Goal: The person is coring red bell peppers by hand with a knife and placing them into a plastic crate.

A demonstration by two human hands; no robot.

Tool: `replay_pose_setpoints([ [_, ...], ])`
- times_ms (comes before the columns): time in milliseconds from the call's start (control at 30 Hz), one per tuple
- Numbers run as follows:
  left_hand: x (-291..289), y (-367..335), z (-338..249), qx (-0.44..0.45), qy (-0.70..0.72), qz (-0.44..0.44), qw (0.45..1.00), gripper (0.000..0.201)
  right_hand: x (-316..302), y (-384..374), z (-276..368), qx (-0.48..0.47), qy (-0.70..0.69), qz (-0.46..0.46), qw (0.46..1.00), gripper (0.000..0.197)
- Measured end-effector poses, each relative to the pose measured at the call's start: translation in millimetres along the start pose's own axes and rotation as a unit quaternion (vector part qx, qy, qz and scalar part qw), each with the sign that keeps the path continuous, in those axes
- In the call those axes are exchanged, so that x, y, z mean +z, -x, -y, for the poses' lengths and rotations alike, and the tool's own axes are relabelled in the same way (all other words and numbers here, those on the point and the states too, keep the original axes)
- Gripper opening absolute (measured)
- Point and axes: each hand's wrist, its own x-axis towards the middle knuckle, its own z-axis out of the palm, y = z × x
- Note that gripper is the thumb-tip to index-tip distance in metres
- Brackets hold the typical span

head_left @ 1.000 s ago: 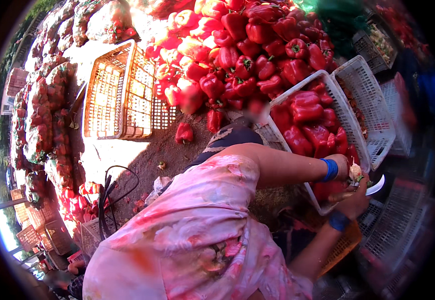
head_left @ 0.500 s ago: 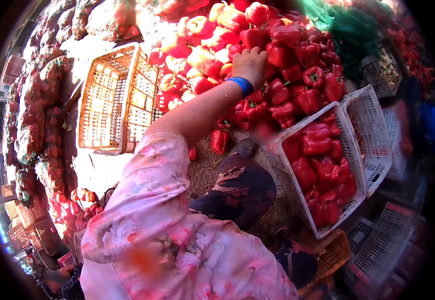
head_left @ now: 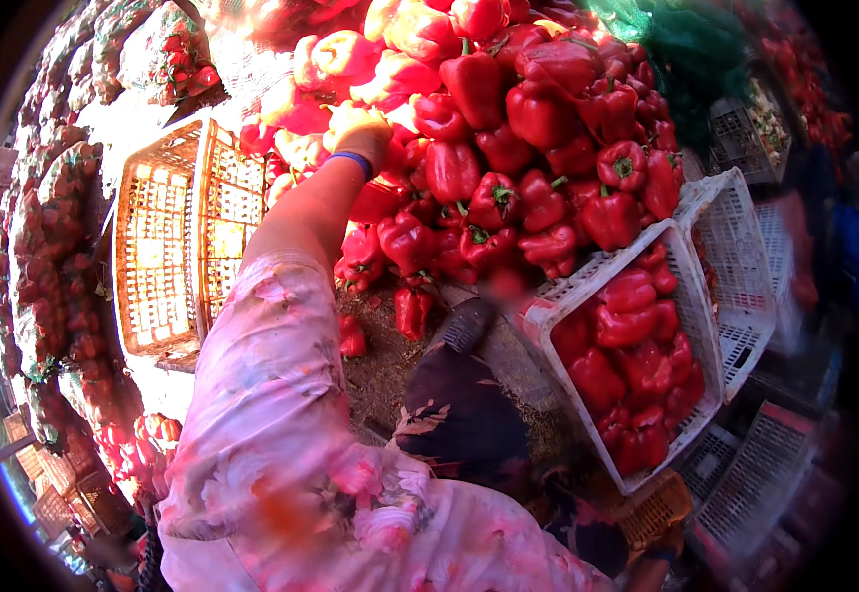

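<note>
My left hand [head_left: 360, 130], a blue band round its wrist, reaches far forward onto the sunlit side of a large heap of red bell peppers [head_left: 538, 113]. Its fingers are bent down and pressed together among the peppers; glare washes them out, and whatever is under them is hidden. Low at the right, what looks like my right hand [head_left: 662, 549] lies in shade beside an orange crate [head_left: 654, 508], its fingers too dark to make out. Between heap and crate, a white plastic crate [head_left: 540, 318] stands tilted, filled with red bell peppers.
A yellowish slatted crate [head_left: 160, 242] stands on the left in sunlight. Another white crate [head_left: 735, 261] leans behind the filled one. Stacked net sacks [head_left: 39, 247] of peppers line the far left. Green netting [head_left: 691, 44] lies at the back right. Loose peppers [head_left: 411, 313] lie near my foot.
My left hand has moved left across the heap, from the middle to its sunlit left side. The view has shifted slightly, and the dark hand by the orange crate shows more.
</note>
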Motion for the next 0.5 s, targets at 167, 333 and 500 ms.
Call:
replay_pose_setpoints([
  [167,-20.3,31.6,24.8,-0.072,0.362,-0.061,0.928,0.040,-13.7,-22.2,2.6,-0.215,0.129,-0.003,0.968,0.033],
  [333,-61.5,92.9,6.1,-0.153,0.788,0.025,0.596,0.040,-21.2,-51.1,80.5,-0.051,-0.481,0.007,0.875,0.037],
  [500,-174.8,170.0,-89.6,0.034,0.863,-0.005,0.503,0.045,-58.2,32.2,269.2,-0.004,-0.568,-0.039,0.822,0.042],
])
